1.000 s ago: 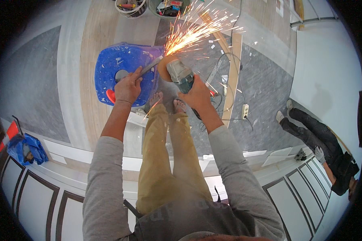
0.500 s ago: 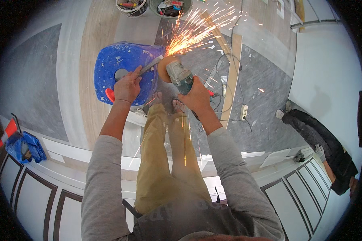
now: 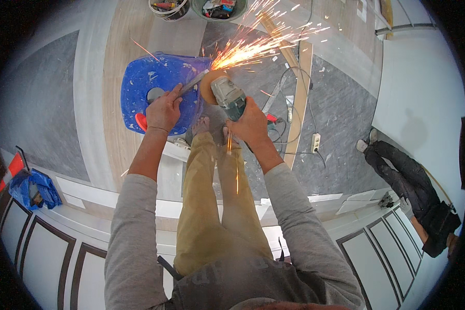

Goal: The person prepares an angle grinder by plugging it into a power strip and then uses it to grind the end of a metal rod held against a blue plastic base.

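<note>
My right hand (image 3: 250,123) is wrapped round the body of an angle grinder (image 3: 228,98). Its orange-brown disc (image 3: 208,88) meets the end of a flat grey metal bar (image 3: 194,82), and bright sparks (image 3: 248,50) fly off up and to the right. The bar lies over the right part of a blue, paint-spattered plastic stool or upturned tub (image 3: 139,82). Closed on the bar, my left hand (image 3: 164,110) presses it against the blue surface. A red piece (image 3: 141,122) shows beside my left wrist. My bare feet are just below the grinder.
Two buckets (image 3: 169,10) of tools stand at the top. Wooden boards (image 3: 300,103), a looped cable and a white power strip (image 3: 315,142) lie on the floor to the right. At far right is another person (image 3: 408,181) in dark clothes. A blue bag (image 3: 33,189) sits at lower left.
The grinder and my right hand have shifted very slightly left, still against the bar. The spark spray has changed shape. The other person's arm and body have moved a little.
</note>
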Action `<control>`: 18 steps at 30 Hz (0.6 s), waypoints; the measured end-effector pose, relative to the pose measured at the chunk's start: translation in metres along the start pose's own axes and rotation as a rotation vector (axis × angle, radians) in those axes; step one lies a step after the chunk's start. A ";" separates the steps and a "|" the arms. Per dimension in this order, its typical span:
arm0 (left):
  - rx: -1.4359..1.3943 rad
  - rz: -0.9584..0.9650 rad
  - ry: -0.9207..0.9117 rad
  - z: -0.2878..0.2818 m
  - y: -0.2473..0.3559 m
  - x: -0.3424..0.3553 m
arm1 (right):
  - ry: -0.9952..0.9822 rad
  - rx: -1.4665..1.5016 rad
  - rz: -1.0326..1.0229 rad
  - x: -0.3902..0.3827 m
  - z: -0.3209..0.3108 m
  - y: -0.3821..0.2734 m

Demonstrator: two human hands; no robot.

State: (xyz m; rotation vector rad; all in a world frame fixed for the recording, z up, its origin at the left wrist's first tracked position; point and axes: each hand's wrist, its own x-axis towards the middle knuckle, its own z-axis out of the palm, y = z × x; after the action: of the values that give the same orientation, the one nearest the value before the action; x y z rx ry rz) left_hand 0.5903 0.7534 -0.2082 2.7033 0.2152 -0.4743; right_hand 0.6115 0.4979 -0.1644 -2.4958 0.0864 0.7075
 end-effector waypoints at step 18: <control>-0.007 0.004 0.007 -0.002 0.004 0.000 | 0.020 0.006 0.003 0.005 0.000 -0.004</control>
State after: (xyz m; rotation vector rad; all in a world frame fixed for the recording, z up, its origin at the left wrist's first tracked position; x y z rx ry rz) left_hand 0.5913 0.7506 -0.2048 2.6980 0.2135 -0.4622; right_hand 0.6160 0.5016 -0.1653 -2.4978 0.0996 0.6833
